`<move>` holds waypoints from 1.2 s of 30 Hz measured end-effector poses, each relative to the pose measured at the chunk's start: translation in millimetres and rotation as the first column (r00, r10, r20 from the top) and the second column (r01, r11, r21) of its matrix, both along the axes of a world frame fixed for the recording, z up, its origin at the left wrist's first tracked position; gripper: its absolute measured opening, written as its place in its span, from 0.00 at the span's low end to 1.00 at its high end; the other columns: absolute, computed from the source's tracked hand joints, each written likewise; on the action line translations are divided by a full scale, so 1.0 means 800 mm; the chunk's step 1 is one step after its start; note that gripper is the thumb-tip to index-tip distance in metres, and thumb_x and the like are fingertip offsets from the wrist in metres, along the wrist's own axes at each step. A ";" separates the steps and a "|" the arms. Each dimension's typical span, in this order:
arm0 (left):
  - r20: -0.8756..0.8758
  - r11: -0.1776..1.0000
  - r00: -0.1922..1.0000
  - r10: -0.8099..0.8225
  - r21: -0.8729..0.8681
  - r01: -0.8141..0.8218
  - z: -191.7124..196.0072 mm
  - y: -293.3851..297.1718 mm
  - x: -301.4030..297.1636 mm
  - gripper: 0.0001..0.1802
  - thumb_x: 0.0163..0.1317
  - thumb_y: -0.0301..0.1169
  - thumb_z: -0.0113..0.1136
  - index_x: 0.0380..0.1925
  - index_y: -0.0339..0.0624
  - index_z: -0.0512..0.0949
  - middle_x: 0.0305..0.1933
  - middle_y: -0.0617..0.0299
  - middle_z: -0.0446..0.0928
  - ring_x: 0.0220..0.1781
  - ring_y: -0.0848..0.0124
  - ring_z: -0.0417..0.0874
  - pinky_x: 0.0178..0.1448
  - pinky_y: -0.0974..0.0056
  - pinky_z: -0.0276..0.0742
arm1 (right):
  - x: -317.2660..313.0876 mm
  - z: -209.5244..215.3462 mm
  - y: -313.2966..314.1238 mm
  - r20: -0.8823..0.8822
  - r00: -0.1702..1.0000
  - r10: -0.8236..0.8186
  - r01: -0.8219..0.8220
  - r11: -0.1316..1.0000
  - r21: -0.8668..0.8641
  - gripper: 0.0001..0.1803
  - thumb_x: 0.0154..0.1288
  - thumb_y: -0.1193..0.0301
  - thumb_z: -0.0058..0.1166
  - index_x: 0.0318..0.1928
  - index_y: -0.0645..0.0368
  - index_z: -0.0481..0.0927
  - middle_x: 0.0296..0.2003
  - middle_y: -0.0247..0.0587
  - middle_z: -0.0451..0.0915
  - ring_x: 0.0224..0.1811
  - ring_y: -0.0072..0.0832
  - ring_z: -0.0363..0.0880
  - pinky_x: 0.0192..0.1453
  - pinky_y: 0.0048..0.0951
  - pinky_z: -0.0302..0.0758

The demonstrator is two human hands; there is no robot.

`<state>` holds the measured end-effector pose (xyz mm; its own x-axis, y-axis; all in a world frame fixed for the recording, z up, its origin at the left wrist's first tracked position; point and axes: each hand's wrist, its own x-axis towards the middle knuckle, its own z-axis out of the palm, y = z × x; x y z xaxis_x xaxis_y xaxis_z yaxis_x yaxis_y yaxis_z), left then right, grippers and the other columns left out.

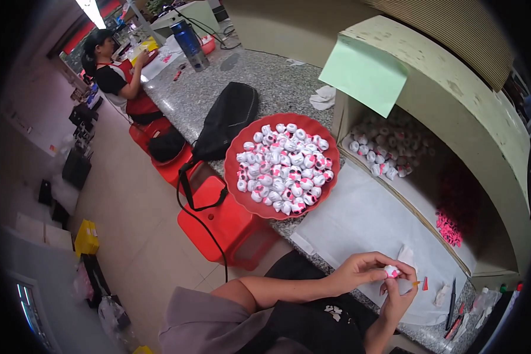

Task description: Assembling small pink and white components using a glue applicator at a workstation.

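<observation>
A small white piece with pink patches is held in front of the person's body, clamped between the thumb and fingers of the left hand. The fingers of the right hand are curled close around its other side; whether it is gripped by them too cannot be told. Just right of the fingers, a small yellow tip and a red scrap can be seen. Beneath the fingers, white paper is spread over a speckled grey surface. Farther right, a slim black tool is laid down. Beyond the fingers and to their left, a scalloped red bowl is heaped with similar white, pink and black pieces. Straight beyond the fingers, more white pieces and a bright pink pile are sheltered in an open-fronted box, to which a pale green sheet is attached. Past the bowl, a black bag is set down, and, farthest from the fingers, a co-worker in a red apron is seen.
</observation>
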<state>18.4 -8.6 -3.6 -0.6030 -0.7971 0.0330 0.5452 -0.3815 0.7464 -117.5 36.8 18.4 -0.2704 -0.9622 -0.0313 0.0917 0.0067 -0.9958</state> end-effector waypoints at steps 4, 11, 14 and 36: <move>-0.040 0.995 0.999 -0.029 -0.100 0.025 -0.001 0.003 0.011 0.14 0.57 0.25 0.51 0.45 0.35 0.70 0.47 0.58 0.70 0.52 0.72 0.68 0.55 0.67 0.64 | 0.013 -0.009 0.003 0.237 0.970 0.055 -0.035 0.995 -0.089 0.15 0.44 0.83 0.52 0.37 0.65 0.70 0.24 0.38 0.69 0.18 0.19 0.65 0.18 0.15 0.61; 0.130 0.971 0.980 0.152 -0.206 -0.123 0.012 0.011 0.028 0.13 0.55 0.24 0.52 0.42 0.34 0.72 0.44 0.56 0.72 0.48 0.69 0.71 0.52 0.64 0.65 | 0.030 -0.022 0.008 0.118 0.993 0.014 -0.008 0.999 -0.049 0.19 0.47 0.78 0.53 0.42 0.65 0.67 0.31 0.41 0.69 0.20 0.18 0.66 0.17 0.15 0.63; 0.243 0.649 0.721 0.649 -0.671 -0.357 0.029 -0.015 0.076 0.11 0.52 0.21 0.55 0.37 0.37 0.73 0.41 0.55 0.73 0.46 0.65 0.72 0.51 0.65 0.65 | 0.042 0.009 -0.010 0.051 0.996 0.074 -0.071 0.995 -0.066 0.29 0.44 0.80 0.51 0.51 0.65 0.63 0.31 0.40 0.69 0.20 0.17 0.65 0.18 0.13 0.63; -0.037 -0.061 0.060 0.998 -0.885 0.461 -0.012 -0.261 -0.103 0.10 0.45 0.28 0.51 0.30 0.40 0.76 0.36 0.57 0.73 0.41 0.64 0.72 0.44 0.60 0.65 | -0.027 -0.043 0.003 0.105 0.994 -0.036 0.062 0.963 -0.264 0.15 0.51 0.80 0.43 0.42 0.63 0.62 0.42 0.47 0.64 0.35 0.29 0.69 0.30 0.25 0.74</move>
<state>-63.8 -217.7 -13.4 -0.4326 -0.5518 0.7130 -0.8041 0.5938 -0.0283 -139.1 38.9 -15.6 -0.3258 -0.9250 0.1954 0.1829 -0.2645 -0.9469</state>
